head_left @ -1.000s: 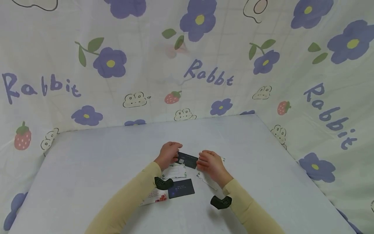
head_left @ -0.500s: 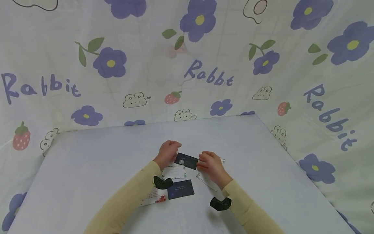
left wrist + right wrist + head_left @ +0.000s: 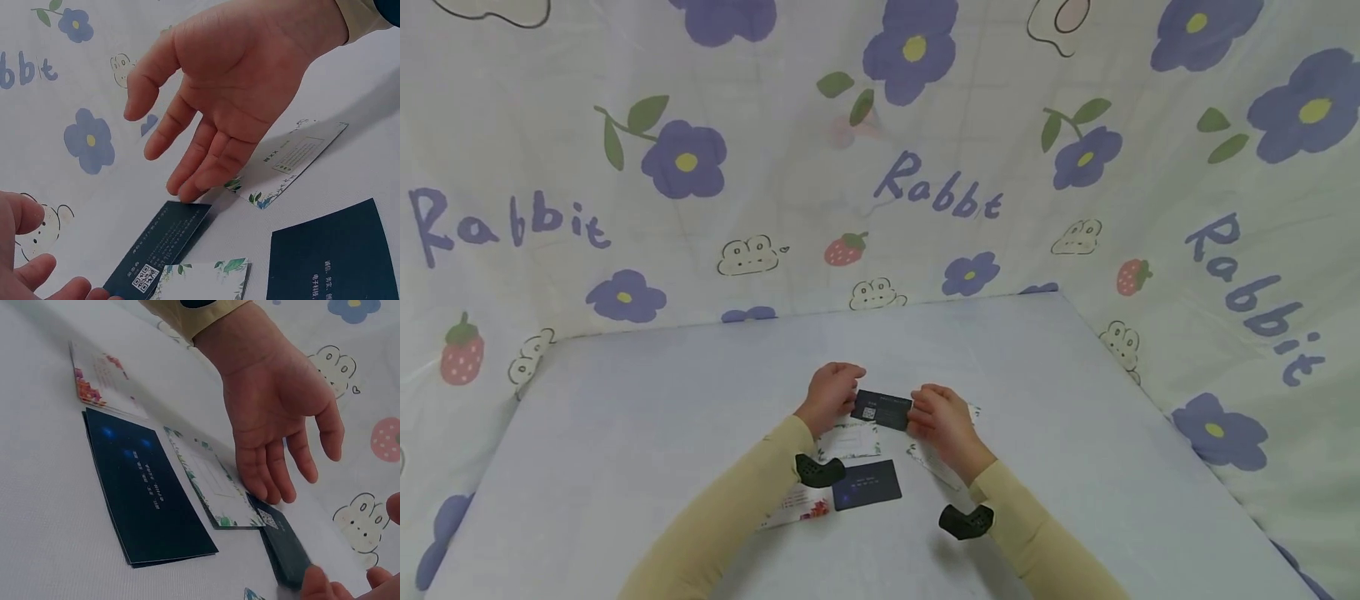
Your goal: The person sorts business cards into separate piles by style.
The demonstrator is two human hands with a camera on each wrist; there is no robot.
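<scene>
Both hands stand at the ends of a dark business card with a QR code (image 3: 883,410) in the head view. My left hand (image 3: 831,398) touches its QR end, with loosely bent fingers, as the right wrist view shows of the left hand (image 3: 269,406). At the other end is my right hand (image 3: 946,423); in the left wrist view the right hand (image 3: 231,87) has its fingertips on the card's edge, thumb apart. Neither hand plainly pinches the card. Nearer me lie a white leaf-patterned card (image 3: 852,442) and a navy card stack (image 3: 147,487).
A white stack with red flowers (image 3: 103,378) lies left of the navy one, partly behind the left forearm in the head view. Another leaf-bordered stack (image 3: 290,159) lies under the right hand. The white table (image 3: 647,417) meets a flower-printed curtain (image 3: 790,167) behind.
</scene>
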